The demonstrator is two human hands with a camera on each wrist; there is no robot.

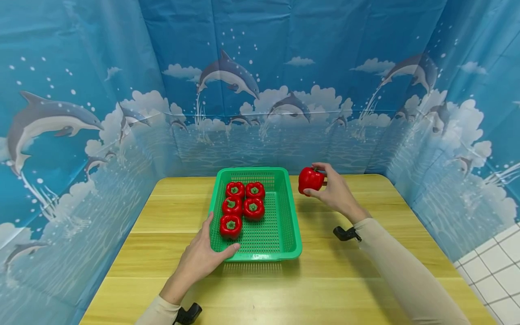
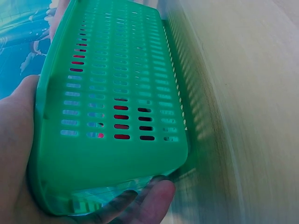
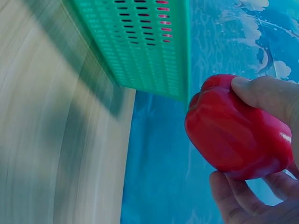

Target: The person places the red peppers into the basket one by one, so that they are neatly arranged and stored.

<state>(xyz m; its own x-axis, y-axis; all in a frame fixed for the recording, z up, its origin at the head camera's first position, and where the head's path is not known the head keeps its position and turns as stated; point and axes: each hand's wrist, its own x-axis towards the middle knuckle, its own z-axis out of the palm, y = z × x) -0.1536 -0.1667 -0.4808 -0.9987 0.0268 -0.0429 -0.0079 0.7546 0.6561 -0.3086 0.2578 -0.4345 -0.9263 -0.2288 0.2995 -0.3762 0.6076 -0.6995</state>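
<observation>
A red bell pepper is held up by my right hand, to the right of a green plastic basket. In the right wrist view the thumb lies on one side of this bell pepper and the fingers on the other. My left hand grips the basket's near left corner, its thumb over the front rim. From the left wrist, the fingers show against the outside of the basket wall. Several red bell peppers stand in the basket's left part, green stems up.
The basket stands on a wooden table, close to its far edge. Blue curtains printed with dolphins surround the table behind and at both sides. White tiles show at the lower right. Each wrist wears a black camera mount.
</observation>
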